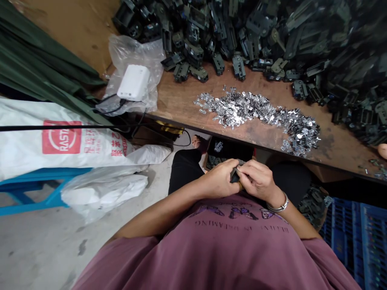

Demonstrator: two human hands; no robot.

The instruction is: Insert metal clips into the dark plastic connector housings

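Steadiness seems to matter most in the head view, where a small dark housing (pixel 234 176) sits between the person's two hands, just in front of the purple shirt (pixel 223 245). The left hand (pixel 222 179) has its thumb and fingers curled closely around one side of it, with hardly any slack. The right hand (pixel 258 179) has thumb and forefinger pinched together on the other side, gripping the housing's edge; whether a small piece is also caught between those fingertips cannot be told. Handling this fine probably goes best with the left grip firm and still, leaving the right fingertips to make short, straight, gentle moves, since a skewed push could tip the part or let it slip. Forearms kept close to the body would likely help.

As for looks, the housing is dark grey to black; the fingers cover most of it, so its full shape cannot be made out. Similar boxy, elongated housings (pixel 193 52) lie heaped along the back of the wooden workbench (pixel 181 100), and a loose spread of small, shiny metal pieces (pixel 238 110) lies nearer its front edge.
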